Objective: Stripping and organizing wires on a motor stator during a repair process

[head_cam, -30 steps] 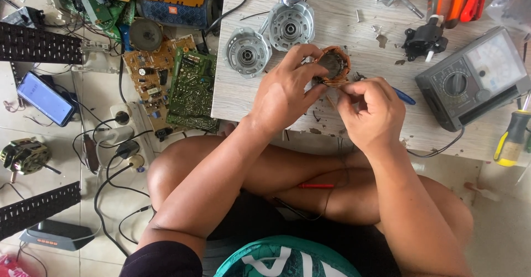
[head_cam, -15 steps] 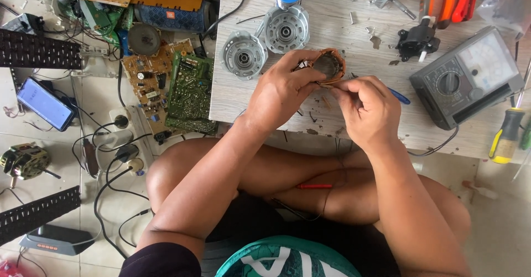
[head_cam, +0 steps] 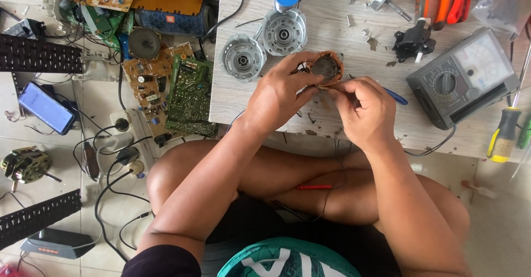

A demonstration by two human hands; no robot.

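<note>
My left hand (head_cam: 280, 93) grips a small motor stator (head_cam: 326, 68) with copper-brown windings, holding it just above the low wooden table (head_cam: 354, 39). My right hand (head_cam: 362, 110) sits beside it on the right, fingers pinched at the stator's lower edge; what they pinch is too small to tell. A blue-handled tool (head_cam: 396, 96) pokes out from behind my right hand. Two round silver motor end caps (head_cam: 242, 59) (head_cam: 284, 31) lie on the table just left of and behind the stator.
A grey analogue multimeter (head_cam: 462, 78) stands at the right, with a yellow-handled screwdriver (head_cam: 502, 138), orange pliers (head_cam: 442, 0) and a black part (head_cam: 412, 40) nearby. Circuit boards (head_cam: 191, 91), a phone (head_cam: 47, 107), cables and a second motor (head_cam: 25, 163) litter the floor at left. A red probe (head_cam: 314, 187) lies on my leg.
Both hands and the stator stay together over the table; my right fingers have shifted slightly at the stator's edge. The view has drifted a little.
</note>
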